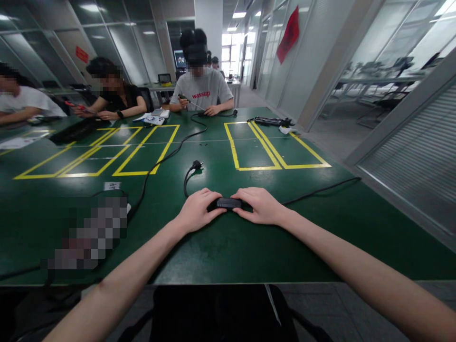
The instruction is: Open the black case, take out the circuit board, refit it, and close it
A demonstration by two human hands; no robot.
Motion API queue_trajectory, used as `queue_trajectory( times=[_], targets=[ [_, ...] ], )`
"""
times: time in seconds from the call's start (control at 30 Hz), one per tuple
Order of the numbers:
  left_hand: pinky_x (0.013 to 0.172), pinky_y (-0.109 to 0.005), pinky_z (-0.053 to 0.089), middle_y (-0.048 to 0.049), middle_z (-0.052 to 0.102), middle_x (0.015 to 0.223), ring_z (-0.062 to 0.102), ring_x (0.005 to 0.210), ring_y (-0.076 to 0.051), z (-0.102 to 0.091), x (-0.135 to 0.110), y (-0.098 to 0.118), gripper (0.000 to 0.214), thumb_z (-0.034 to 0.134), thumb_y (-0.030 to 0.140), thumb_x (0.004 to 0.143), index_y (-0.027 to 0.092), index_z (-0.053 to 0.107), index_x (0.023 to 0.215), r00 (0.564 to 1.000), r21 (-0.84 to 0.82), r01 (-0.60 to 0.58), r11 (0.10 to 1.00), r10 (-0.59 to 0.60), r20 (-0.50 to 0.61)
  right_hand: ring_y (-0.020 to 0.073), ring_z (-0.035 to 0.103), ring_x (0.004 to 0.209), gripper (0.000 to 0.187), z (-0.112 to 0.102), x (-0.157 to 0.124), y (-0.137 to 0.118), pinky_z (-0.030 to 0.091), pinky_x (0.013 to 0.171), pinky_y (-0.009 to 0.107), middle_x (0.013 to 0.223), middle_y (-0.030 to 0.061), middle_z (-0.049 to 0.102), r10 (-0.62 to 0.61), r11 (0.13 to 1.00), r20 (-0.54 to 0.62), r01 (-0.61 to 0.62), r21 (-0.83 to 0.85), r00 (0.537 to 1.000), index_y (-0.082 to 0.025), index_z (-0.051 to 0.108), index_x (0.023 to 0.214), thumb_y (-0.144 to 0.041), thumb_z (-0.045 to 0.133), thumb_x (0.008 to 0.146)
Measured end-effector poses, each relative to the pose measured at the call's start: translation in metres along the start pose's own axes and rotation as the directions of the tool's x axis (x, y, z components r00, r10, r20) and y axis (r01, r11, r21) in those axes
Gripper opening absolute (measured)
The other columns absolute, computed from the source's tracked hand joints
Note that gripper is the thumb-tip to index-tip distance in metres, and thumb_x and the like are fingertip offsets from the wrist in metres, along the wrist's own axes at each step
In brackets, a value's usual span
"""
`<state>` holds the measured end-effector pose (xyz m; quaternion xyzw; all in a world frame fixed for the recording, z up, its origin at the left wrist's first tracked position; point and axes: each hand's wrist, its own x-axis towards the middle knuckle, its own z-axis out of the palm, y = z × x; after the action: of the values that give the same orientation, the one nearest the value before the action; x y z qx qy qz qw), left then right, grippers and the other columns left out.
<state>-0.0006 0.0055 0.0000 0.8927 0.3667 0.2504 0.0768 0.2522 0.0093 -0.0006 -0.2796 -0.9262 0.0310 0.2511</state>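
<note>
Lying flat: small black oblong box

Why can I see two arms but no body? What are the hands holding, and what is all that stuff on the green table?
The camera sits on a person's head and looks forward and down, so you see only that person's own two arms reaching out. There is just this one picture. The left hand and the right hand grip the two ends of a small black box, low on the green table. Just beyond it lies a black plug on a cord. Yellow tape marks out rectangles on the table. On the far side sit other people, busy with their own things.
</note>
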Motion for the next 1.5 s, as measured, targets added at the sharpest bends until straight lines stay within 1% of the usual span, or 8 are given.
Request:
queue_trajectory(
  times=[0.57, 0.67, 0.77, 0.93, 1.0, 1.17, 1.3, 1.5],
  targets=[
    [0.087, -0.039, 0.054, -0.0092, 0.076, 0.106, 0.070, 0.096, -0.025, 0.002, -0.002, 0.004, 0.024, 0.060, 0.038, 0.101, 0.018, 0.067, 0.113, 0.989, 0.032, -0.145, 0.989, 0.145, -0.010, 0.0214, 0.066, 0.081, 0.020, 0.001, 0.002, 0.000, 0.047, 0.069, 0.030, 0.091, 0.0077, 0.071, -0.021, 0.999, -0.011, 0.021, 0.044, 1.000, -0.019, 0.061, 0.102, -0.039, 0.061, 0.099],
    [0.088, -0.040, 0.054, -0.0095, 0.076, 0.108, 0.070, 0.098, -0.025, 0.001, -0.002, 0.006, 0.026, 0.063, 0.039, 0.099, 0.017, 0.067, 0.112, 0.994, -0.013, -0.113, 0.994, 0.113, -0.012, 0.0208, 0.066, 0.082, 0.015, 0.001, 0.002, 0.000, 0.050, 0.071, 0.031, 0.094, 0.0082, 0.071, -0.048, 0.998, -0.033, 0.049, 0.028, 0.998, -0.018, 0.061, 0.103, -0.032, 0.059, 0.099],
    [0.088, -0.040, 0.055, -0.0106, 0.075, 0.112, 0.069, 0.099, -0.027, 0.000, -0.001, 0.007, 0.041, 0.068, 0.048, 0.093, 0.016, 0.066, 0.119, 0.999, -0.094, -0.029, 0.995, 0.031, 0.016, 0.0225, 0.065, 0.089, 0.013, -0.001, 0.003, -0.001, 0.053, 0.076, 0.033, 0.102, 0.0126, 0.071, -0.196, 0.976, -0.058, 0.189, -0.104, 0.979, -0.017, 0.062, 0.102, -0.025, 0.052, 0.101],
    [0.095, -0.037, 0.054, -0.0072, 0.077, 0.112, 0.070, 0.103, -0.023, -0.001, 0.002, 0.007, 0.040, 0.037, 0.037, 0.108, 0.019, 0.072, 0.117, 0.981, -0.274, 0.183, 0.944, -0.160, 0.107, 0.0229, 0.065, 0.094, 0.019, -0.004, 0.003, -0.005, 0.052, 0.077, 0.034, 0.106, 0.0137, 0.072, -0.360, 0.875, -0.060, 0.314, -0.367, 0.931, -0.016, 0.064, 0.104, -0.015, 0.046, 0.102],
    [0.096, -0.035, 0.053, -0.0065, 0.077, 0.110, 0.070, 0.102, -0.022, -0.001, 0.004, 0.007, 0.039, 0.039, 0.033, 0.108, 0.019, 0.075, 0.116, 0.975, -0.336, 0.208, 0.919, -0.169, 0.144, 0.0224, 0.065, 0.095, 0.019, -0.004, 0.003, -0.005, 0.053, 0.077, 0.034, 0.106, 0.0131, 0.072, -0.366, 0.865, -0.049, 0.320, -0.387, 0.929, -0.017, 0.064, 0.104, -0.013, 0.045, 0.102],
    [0.097, -0.034, 0.053, -0.0080, 0.077, 0.107, 0.070, 0.100, -0.022, -0.004, 0.005, 0.010, 0.033, 0.049, 0.032, 0.105, 0.018, 0.077, 0.114, 0.983, -0.384, 0.177, 0.906, -0.142, 0.117, 0.0218, 0.069, 0.090, 0.016, -0.003, 0.000, 0.001, 0.054, 0.074, 0.033, 0.119, 0.0152, 0.070, -0.244, 0.936, 0.046, 0.248, -0.251, 0.969, -0.017, 0.062, 0.110, -0.017, 0.055, 0.096],
    [0.098, -0.038, 0.055, -0.0086, 0.075, 0.108, 0.069, 0.101, -0.023, -0.002, 0.005, 0.008, 0.030, 0.051, 0.031, 0.105, 0.018, 0.076, 0.116, 0.994, -0.332, 0.107, 0.937, -0.095, 0.053, 0.0240, 0.071, 0.096, 0.032, -0.005, -0.001, 0.002, 0.054, 0.076, 0.032, 0.118, 0.0124, 0.071, -0.063, 0.997, 0.070, 0.060, 0.047, 0.996, -0.019, 0.060, 0.118, -0.028, 0.069, 0.090],
    [0.095, -0.040, 0.057, -0.0099, 0.074, 0.107, 0.067, 0.103, -0.023, 0.006, 0.001, 0.004, 0.031, 0.048, 0.032, 0.107, 0.019, 0.073, 0.118, 0.998, -0.165, 0.016, 0.986, -0.026, -0.057, 0.0141, 0.053, 0.061, 0.018, -0.002, 0.003, -0.004, 0.043, 0.059, 0.027, 0.079, -0.0010, 0.064, 0.327, 0.830, 0.141, -0.355, 0.431, 0.935, -0.021, 0.059, 0.107, -0.036, 0.056, 0.098]
  ],
)
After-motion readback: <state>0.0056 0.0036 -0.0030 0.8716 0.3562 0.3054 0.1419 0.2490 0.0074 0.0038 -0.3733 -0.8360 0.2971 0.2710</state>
